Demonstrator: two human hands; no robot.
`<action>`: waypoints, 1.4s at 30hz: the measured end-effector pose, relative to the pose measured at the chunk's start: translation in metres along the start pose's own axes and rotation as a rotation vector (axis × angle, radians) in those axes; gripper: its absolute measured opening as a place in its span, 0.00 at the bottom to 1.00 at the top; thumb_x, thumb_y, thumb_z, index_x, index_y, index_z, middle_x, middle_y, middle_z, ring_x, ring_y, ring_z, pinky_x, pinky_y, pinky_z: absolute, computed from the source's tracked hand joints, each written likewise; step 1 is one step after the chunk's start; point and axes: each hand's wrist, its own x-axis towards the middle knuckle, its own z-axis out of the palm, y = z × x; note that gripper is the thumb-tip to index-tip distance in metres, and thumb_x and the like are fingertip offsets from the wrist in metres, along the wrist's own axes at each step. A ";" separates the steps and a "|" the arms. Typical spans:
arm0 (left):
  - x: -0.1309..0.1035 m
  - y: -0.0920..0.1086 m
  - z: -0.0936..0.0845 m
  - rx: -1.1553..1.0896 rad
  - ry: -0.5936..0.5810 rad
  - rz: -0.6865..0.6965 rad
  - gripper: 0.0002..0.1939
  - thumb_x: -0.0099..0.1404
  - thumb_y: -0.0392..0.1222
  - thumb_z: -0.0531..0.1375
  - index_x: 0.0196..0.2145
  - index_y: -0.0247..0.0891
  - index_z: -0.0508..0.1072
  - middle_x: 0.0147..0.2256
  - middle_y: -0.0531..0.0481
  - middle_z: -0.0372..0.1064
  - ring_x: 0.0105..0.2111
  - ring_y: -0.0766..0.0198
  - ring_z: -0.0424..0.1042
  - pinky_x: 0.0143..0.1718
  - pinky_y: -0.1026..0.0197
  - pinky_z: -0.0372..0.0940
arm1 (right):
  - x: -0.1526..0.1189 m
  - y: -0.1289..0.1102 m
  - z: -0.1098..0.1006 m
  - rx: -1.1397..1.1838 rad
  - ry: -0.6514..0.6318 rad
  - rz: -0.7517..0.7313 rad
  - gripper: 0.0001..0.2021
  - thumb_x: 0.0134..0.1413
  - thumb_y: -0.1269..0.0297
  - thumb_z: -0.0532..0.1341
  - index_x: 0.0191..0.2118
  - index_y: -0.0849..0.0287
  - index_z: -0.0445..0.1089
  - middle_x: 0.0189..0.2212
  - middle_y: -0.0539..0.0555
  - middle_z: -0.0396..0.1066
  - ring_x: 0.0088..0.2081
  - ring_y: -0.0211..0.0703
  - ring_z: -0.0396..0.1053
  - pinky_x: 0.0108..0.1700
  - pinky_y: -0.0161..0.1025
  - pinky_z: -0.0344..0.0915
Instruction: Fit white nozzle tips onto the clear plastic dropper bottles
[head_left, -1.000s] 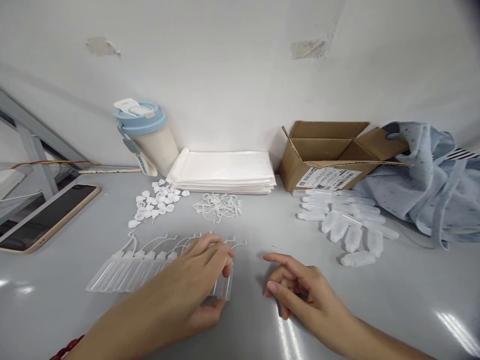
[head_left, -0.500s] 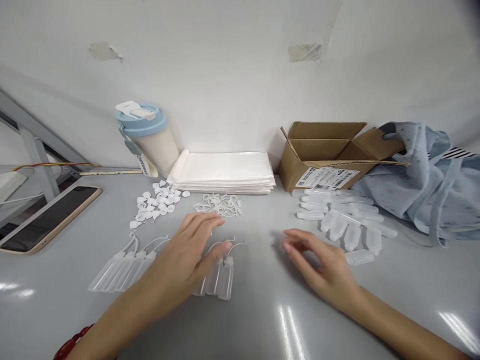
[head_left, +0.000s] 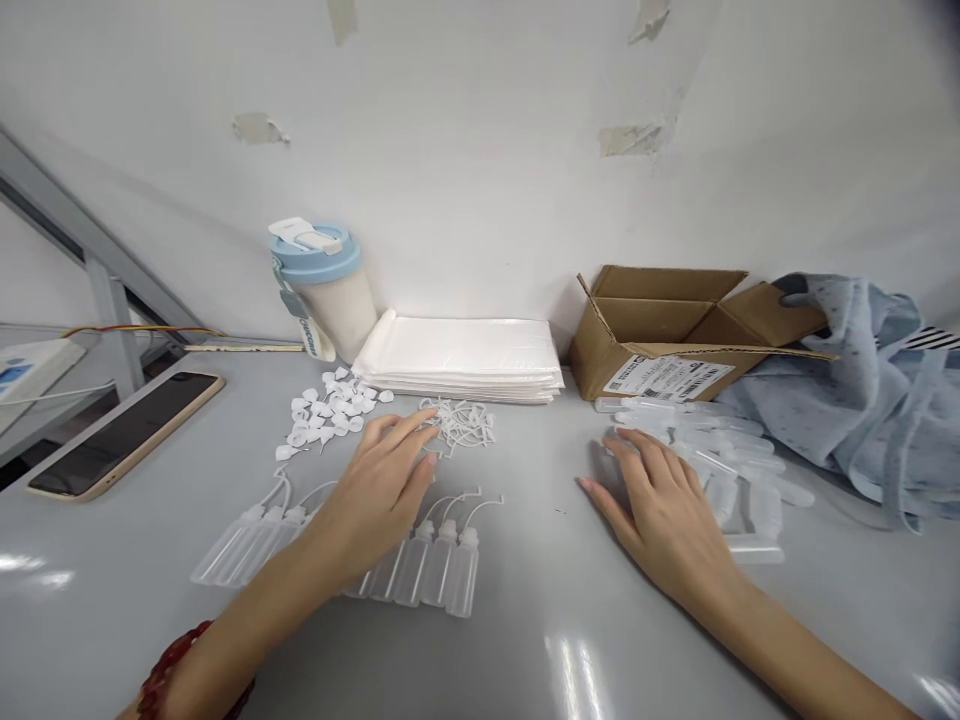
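Several loose bottles (head_left: 765,510) at right, jumbled before cardboard box (head_left: 600,345); right hand (head_left: 664,500) over left edge of pile, fingers spread, nothing clamped, contact unclear. Probably light, slick, slightly squeezable; best pinched mid-body, singly. Left hand (head_left: 386,490) empty-looking, thumb apart, by thin straps (head_left: 469,425), likely flexible, prone to tangling; touch impossible to tell. Strapped bottles (head_left: 461,580) partly hidden behind left forearm. Bunched cloth (head_left: 817,390) and box crowding pile's far side.

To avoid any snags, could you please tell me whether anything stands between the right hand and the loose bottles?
Nothing visible does; the right hand is at the left edge of the loose bottles, hiding some; contact unclear.
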 end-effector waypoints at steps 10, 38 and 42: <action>0.014 0.001 -0.002 0.033 -0.012 -0.003 0.21 0.66 0.35 0.46 0.53 0.31 0.69 0.61 0.44 0.58 0.59 0.45 0.52 0.57 0.38 0.55 | -0.002 0.001 0.002 0.159 0.019 -0.023 0.17 0.64 0.58 0.50 0.48 0.65 0.65 0.45 0.65 0.69 0.46 0.57 0.68 0.46 0.52 0.66; -0.004 0.038 -0.013 -0.857 0.127 -0.351 0.11 0.57 0.48 0.66 0.33 0.40 0.74 0.31 0.51 0.72 0.34 0.63 0.72 0.35 0.65 0.68 | -0.009 -0.024 -0.014 0.557 0.015 -0.056 0.14 0.60 0.78 0.51 0.50 0.60 0.62 0.41 0.61 0.73 0.39 0.49 0.75 0.35 0.44 0.75; -0.012 0.054 -0.004 -1.079 -0.185 -0.312 0.12 0.59 0.46 0.65 0.40 0.42 0.74 0.34 0.53 0.71 0.33 0.66 0.71 0.36 0.65 0.67 | -0.013 -0.039 -0.025 0.732 0.028 -0.061 0.16 0.61 0.77 0.52 0.54 0.58 0.58 0.43 0.61 0.71 0.42 0.46 0.73 0.40 0.40 0.74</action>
